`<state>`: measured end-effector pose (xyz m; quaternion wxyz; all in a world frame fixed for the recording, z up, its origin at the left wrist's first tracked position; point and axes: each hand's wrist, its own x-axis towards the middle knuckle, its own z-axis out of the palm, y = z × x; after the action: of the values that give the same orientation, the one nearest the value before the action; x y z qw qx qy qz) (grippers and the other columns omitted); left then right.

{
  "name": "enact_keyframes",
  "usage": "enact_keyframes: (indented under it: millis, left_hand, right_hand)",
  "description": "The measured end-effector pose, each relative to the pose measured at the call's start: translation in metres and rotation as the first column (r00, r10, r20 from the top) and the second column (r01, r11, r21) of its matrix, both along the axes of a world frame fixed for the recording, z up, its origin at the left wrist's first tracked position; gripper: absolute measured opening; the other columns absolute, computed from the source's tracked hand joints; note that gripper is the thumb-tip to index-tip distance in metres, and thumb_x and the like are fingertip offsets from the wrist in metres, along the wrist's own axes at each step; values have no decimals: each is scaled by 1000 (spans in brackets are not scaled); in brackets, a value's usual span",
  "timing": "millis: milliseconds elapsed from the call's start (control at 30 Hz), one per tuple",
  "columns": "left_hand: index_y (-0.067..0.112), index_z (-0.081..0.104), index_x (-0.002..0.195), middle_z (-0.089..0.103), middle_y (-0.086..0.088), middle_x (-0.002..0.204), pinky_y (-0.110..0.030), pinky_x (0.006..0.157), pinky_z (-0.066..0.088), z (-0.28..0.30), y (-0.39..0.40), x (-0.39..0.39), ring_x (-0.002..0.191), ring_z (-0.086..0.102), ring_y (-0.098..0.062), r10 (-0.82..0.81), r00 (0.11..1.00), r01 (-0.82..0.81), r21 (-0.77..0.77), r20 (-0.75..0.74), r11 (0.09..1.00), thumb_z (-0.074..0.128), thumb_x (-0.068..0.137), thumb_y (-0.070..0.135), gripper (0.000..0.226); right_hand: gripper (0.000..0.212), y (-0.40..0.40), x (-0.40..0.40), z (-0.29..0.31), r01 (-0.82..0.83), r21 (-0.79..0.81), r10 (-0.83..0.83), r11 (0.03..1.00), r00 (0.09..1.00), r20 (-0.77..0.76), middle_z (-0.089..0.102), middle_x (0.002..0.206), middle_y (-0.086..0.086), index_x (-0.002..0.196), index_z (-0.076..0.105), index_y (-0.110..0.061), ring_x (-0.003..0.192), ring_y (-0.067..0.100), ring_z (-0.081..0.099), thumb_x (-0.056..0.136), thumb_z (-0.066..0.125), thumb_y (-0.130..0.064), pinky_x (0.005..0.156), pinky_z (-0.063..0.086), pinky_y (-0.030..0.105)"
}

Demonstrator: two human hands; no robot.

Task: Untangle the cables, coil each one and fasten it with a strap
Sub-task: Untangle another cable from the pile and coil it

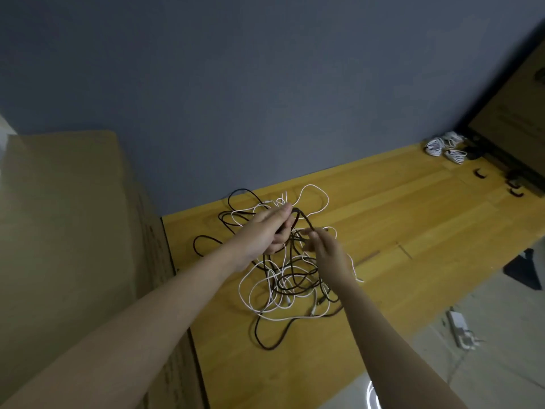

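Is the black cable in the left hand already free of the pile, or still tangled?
Still tangled. The black cable runs from the left hand down into the heap of white cables.

We see a yellow wooden table against a grey-blue wall. At its left end stands a large cardboard box, with another cardboard panel at far right. On the pale floor lies a white power strip.
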<state>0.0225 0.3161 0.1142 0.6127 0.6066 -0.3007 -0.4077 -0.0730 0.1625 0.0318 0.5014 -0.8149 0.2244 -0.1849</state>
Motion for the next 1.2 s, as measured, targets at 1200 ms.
enact_keyframes:
  millis: [1200]
  left_hand:
    - [16, 47, 84, 41, 13, 53, -16, 47, 31, -1, 7, 5, 45, 33, -4, 2, 989, -13, 74, 149, 997, 28, 105, 33, 33]
  right_hand:
    - [25, 3, -62, 11, -119, 115, 125, 986, 991, -48, 61, 68, -8, 76, 66, -27, 68, 5, 55, 95, 56, -14, 68, 43, 22]
